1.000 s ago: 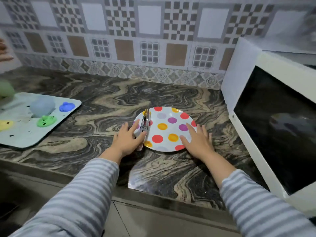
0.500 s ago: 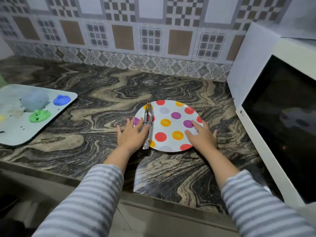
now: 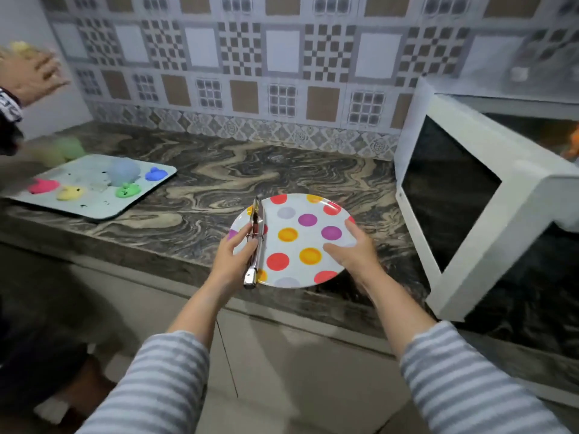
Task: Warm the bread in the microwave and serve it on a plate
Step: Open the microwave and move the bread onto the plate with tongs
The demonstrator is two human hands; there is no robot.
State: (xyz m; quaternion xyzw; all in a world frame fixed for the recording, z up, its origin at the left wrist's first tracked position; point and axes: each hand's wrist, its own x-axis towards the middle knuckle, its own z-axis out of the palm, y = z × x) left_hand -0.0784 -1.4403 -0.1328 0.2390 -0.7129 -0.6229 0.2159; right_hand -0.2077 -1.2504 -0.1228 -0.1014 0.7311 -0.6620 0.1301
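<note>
A white plate (image 3: 300, 214) with coloured dots is held above the marble counter's front edge. Metal tongs (image 3: 256, 242) lie along its left rim. My left hand (image 3: 233, 261) grips the plate's left side and the tongs together. My right hand (image 3: 352, 250) holds the plate's right side, thumb on top. The white microwave (image 3: 470, 195) stands at the right; its door looks ajar and blurred. No bread is in view.
A pale tray (image 3: 94, 208) with several coloured blobs lies on the counter (image 3: 219, 183) at the left. Another person's hand (image 3: 28, 73) is raised at the far left, blurred. A tiled wall runs behind.
Both hands have closed on the plate and lifted it with the tongs toward the counter's front edge. The view has pulled back, and another person's hand has come in at the left.
</note>
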